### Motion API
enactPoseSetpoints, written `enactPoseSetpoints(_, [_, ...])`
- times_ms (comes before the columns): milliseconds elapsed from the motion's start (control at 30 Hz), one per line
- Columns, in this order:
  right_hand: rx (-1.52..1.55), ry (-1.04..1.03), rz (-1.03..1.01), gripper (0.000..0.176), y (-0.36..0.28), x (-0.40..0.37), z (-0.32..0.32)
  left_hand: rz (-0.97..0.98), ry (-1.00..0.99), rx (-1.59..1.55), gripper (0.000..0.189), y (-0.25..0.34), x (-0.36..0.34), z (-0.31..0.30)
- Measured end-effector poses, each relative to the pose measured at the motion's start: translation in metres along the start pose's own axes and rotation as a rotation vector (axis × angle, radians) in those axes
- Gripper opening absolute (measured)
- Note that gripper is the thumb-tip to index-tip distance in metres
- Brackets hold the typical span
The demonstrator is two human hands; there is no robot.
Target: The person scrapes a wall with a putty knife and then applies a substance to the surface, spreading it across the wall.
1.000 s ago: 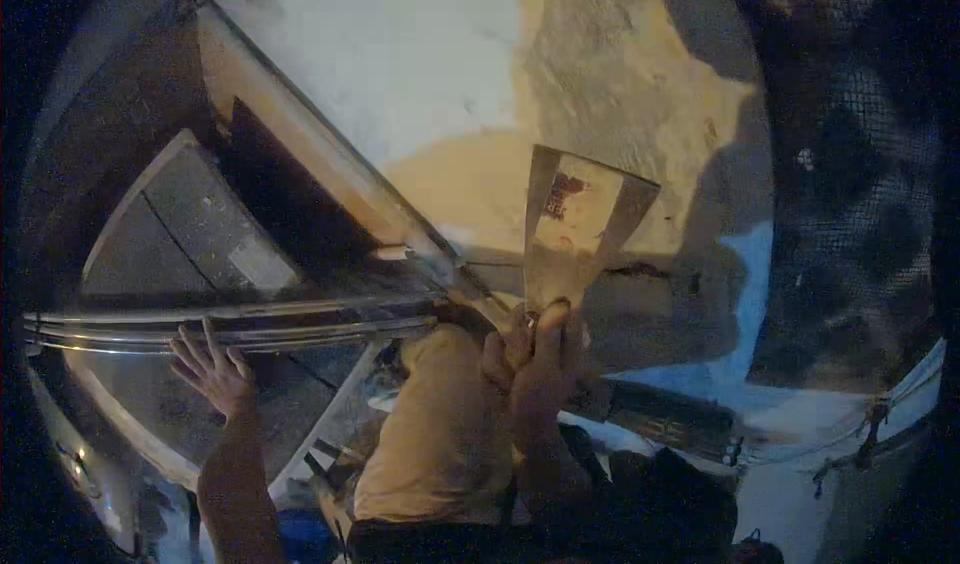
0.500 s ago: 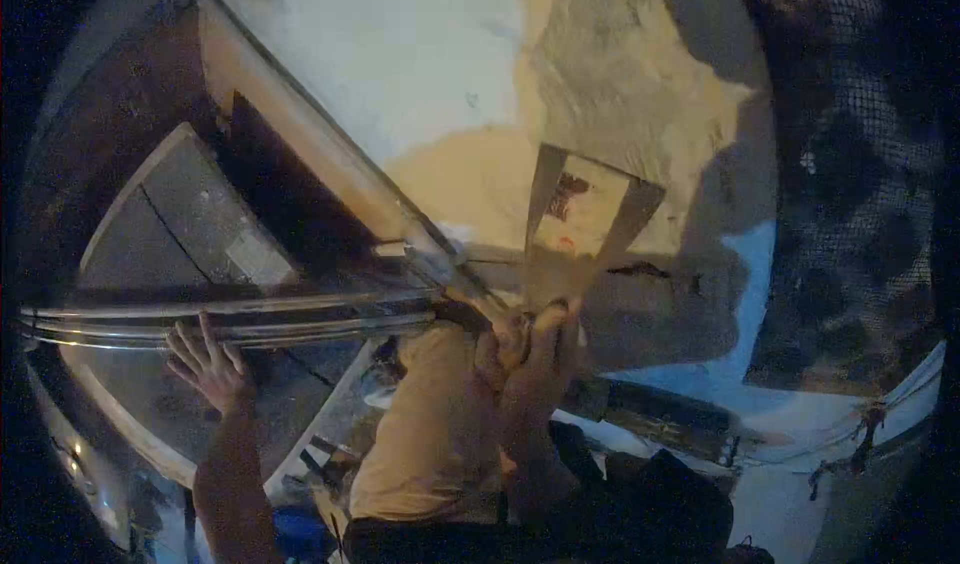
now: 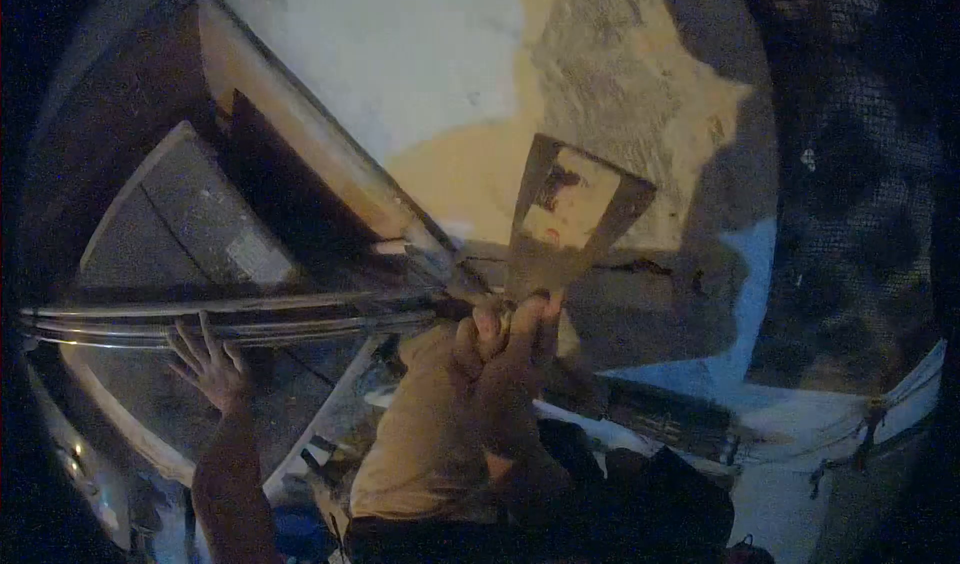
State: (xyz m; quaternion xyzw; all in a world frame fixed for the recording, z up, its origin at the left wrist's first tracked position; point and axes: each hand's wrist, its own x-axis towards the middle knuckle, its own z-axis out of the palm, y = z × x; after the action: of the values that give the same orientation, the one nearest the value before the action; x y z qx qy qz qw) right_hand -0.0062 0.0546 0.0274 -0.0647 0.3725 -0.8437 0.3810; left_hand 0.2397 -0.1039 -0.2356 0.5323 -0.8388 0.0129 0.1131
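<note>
A putty knife (image 3: pixel 545 249) with a broad, flared blade is gripped in my right hand (image 3: pixel 510 334), fingers closed round its handle end. The blade points up over a pale, patchy surface, with a bright patch and dark marks on its face. At the left, my left hand (image 3: pixel 213 367) is spread open, its fingertips at the shiny metal bars (image 3: pixel 300 322). Just left of my right forearm is a bare knee (image 3: pixel 430 414), with dark cloth below it.
A long diagonal beam (image 3: pixel 330 139) runs down from the upper left toward my right hand. Behind the metal bars is a dark grey panel (image 3: pixel 190 214) with a light edge. Dark netting (image 3: pixel 860 114) hangs at the right. A dark slatted piece (image 3: pixel 660 414) lies at the lower right.
My right hand has shifted a little to the left with the putty knife, and the blade has moved left and slightly up. My left hand has stayed at the bars.
</note>
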Motion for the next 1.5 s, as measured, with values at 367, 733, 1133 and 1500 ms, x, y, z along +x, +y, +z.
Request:
enactPoseSetpoints(367, [-0.139,0.105,-0.174,0.033,0.01,0.018,0.011,0.024,0.069,-0.004,0.058,-0.002,0.004,0.003])
enactPoseSetpoints(733, [0.056,-0.082,0.131,0.053,0.015,0.016,0.007,0.024,0.018,0.0,0.055,0.002,-0.001,0.0])
enactPoseSetpoints(1133, [0.022,-0.214,0.248,0.064,0.024,0.036,-0.006,0.039,0.06,-0.009,0.056,-0.005,-0.001,0.006])
enactPoseSetpoints(1500, [0.254,-0.359,0.308,0.064,0.037,0.043,-0.053,0.053,0.118,0.056,0.055,0.002,0.005,-0.001])
